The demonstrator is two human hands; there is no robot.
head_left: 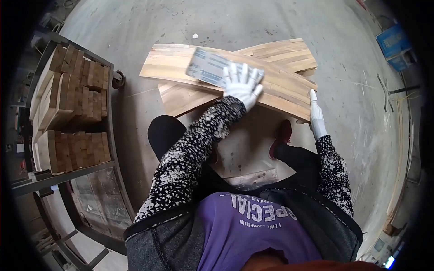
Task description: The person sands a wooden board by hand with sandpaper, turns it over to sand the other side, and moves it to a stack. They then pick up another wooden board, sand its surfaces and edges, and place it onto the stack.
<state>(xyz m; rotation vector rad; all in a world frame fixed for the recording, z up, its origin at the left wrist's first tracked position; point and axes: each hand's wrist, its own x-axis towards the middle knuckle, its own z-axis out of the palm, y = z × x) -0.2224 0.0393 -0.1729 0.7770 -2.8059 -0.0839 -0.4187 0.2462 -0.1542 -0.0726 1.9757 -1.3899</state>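
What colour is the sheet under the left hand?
Bluish grey. The sheet lies on the wooden board under the left hand; head view.

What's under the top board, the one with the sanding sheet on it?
A second wooden board lies crosswise beneath the top board, its ends sticking out on both sides. Its middle is covered.

This is looking like a woodworking workshop. A bare concrete floor (226,22), dusty and scuffed, is spreading all around. At the left a wheeled metal rack (113,149) is carrying stacks of cut wooden blocks (74,86). In the middle two laminated panels are lying crossed, the upper panel (280,88) over the lower panel (285,53), and a grey sanding sheet (205,67) is lying on the upper one. Far right a blue crate (393,43) is sitting on the floor, and long wooden strips (402,149) are lying along the right side.
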